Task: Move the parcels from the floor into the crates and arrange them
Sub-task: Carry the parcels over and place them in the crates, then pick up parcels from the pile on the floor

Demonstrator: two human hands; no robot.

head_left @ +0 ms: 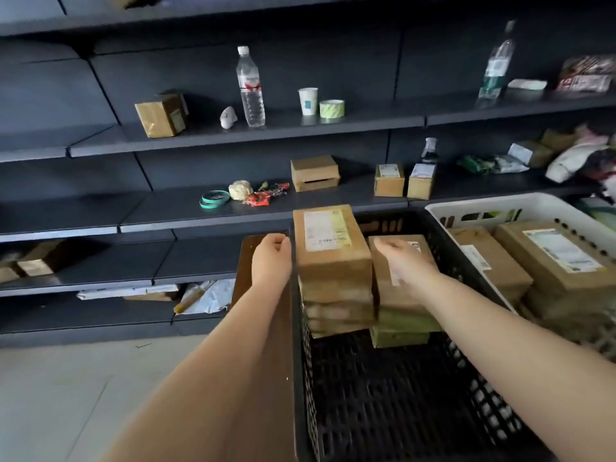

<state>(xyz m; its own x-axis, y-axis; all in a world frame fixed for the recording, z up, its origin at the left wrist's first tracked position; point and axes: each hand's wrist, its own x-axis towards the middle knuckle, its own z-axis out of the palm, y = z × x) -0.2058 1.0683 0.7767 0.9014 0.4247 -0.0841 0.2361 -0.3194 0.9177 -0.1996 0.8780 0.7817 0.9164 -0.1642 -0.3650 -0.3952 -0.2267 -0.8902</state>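
Both hands flanked the tall parcel stack (333,261) in the black crate (400,395), left hand (271,258) apparently curled empty, right hand (400,258) resting relaxed on the neighbouring parcel (393,291).

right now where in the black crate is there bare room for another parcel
The near half of the black crate is bare mesh floor, bordered by its near walls and the two parcel stacks. The far end is crowded with those stacks. The white crate looks full.
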